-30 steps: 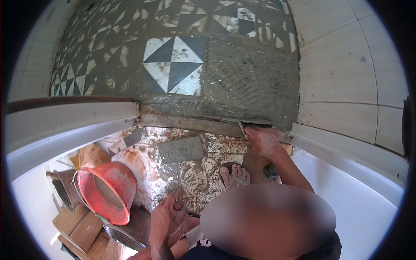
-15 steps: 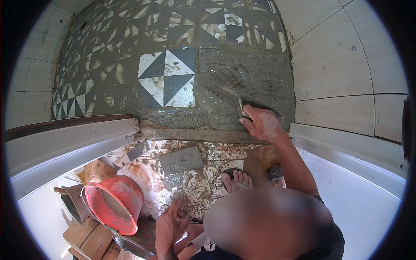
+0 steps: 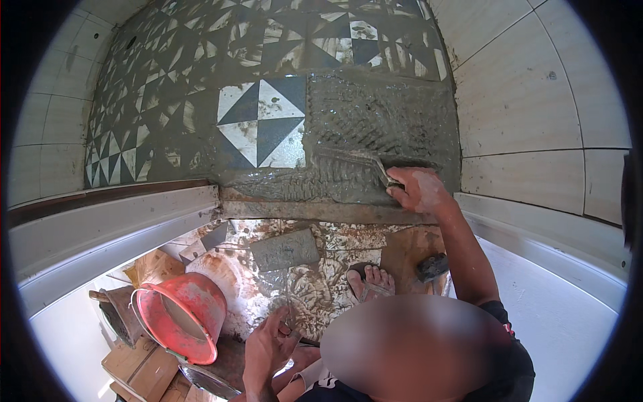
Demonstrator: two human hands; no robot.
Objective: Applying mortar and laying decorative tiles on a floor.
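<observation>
My right hand is closed on the handle of a metal trowel, whose blade lies in the wet, ridged grey mortar just inside the doorway. Left of that mortar lies a black-and-white triangle-patterned tile, speckled with grime. My left hand is low at centre with curled fingers, beside the red bucket; what it holds, if anything, I cannot make out. My bare foot in a sandal rests on the dirty floor, near a grey slab.
The threshold runs between white door frames. Tiled walls flank mortar-smeared patterned tiles. At lower left are another bucket and cardboard. A dark lump lies by my right arm.
My right hand and the trowel moved up onto the mortar, then slightly down and right in the last half second. The view has shifted a little. My left hand stays low.
</observation>
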